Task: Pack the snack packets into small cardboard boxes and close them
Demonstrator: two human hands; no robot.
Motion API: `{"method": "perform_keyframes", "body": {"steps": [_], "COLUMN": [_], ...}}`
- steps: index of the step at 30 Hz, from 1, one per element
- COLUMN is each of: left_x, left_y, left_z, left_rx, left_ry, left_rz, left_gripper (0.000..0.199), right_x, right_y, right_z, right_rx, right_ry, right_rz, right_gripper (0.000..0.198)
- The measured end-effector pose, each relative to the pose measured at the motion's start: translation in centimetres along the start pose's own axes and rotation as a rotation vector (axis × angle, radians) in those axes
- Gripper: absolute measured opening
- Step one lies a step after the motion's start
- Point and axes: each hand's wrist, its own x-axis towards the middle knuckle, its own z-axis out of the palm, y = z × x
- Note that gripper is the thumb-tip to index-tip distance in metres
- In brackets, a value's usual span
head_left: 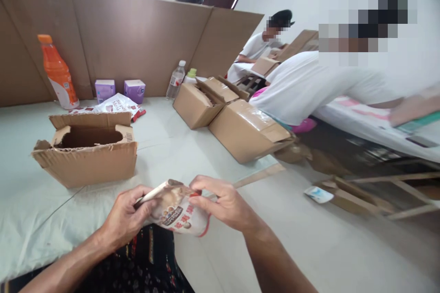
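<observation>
Between my two hands is a printed plastic food bag (185, 219), white and see-through with red lettering, held tilted above my lap near the table's edge. My left hand (129, 213) is closed on its left side, where a pale, stick-like strip runs along the top; whether that strip is part of the bag I cannot tell. With thumb and forefinger, my right hand (220, 201) pinches the upper right corner, where a bit of red shows. An open cardboard box (89, 165) stands on the table beyond my left hand; its inside is dark.
At the back, an orange bottle (60, 73), purple packs (105, 91), a white snack packet (115, 104) and a clear bottle (176, 80) stand before a cardboard screen (137, 41). Cardboard boxes (237, 130) line the table's right edge. A person in white (309, 82) sits further right.
</observation>
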Motion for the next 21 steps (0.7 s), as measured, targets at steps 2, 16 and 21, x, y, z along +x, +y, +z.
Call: {"method": "perform_keyframes", "body": {"steps": [2, 16, 21], "left_x": [-0.5, -3.2, -3.5], "left_y": [-0.1, -2.2, 0.5], "left_z": [-0.4, -3.6, -9.5], "left_rx": [0.053, 0.284, 0.678], "left_ry": [0.012, 0.074, 0.452], "left_rz": [0.002, 0.175, 0.491], "left_gripper": [0.029, 0.017, 0.026], "right_x": [0.6, 4.5, 4.7], "right_y": [0.3, -0.6, -1.5], "right_z": [0.3, 6.6, 1.8], "right_rx": [0.051, 0.155, 0.092], "right_ry": [-0.051, -0.267, 0.154], "right_rz": [0.084, -0.026, -0.057], "right_gripper": [0.033, 0.032, 0.016]}}
